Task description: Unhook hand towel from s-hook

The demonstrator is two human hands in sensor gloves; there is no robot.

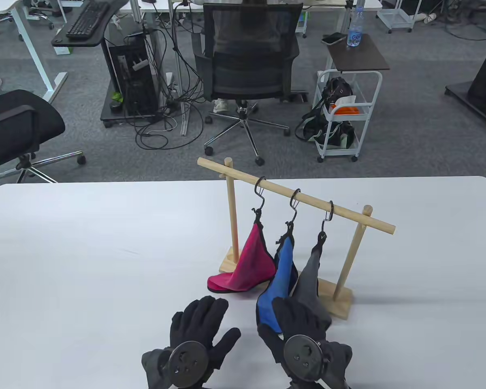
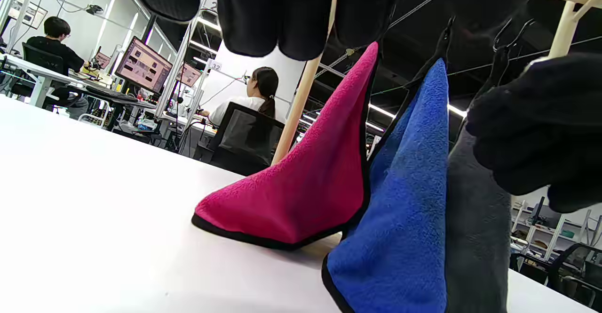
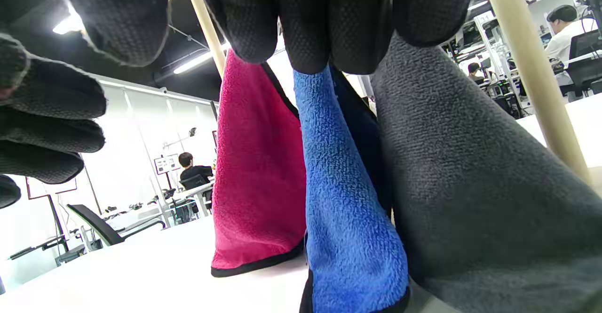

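Three hand towels, pink (image 1: 247, 263), blue (image 1: 277, 283) and grey (image 1: 310, 283), hang from black s-hooks (image 1: 293, 204) on a wooden rack (image 1: 295, 196) on the white worktop (image 1: 85, 263). Right hand (image 1: 303, 332) rests spread-fingered on the blue and grey towels' lower ends; left hand (image 1: 198, 336) hovers spread beside it, holding nothing

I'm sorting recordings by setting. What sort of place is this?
Most likely an open-plan office or lab: a rolling office chair at a desk, a computer tower with tangled cables on grey carpet, and people seated at a monitor beyond the white table.
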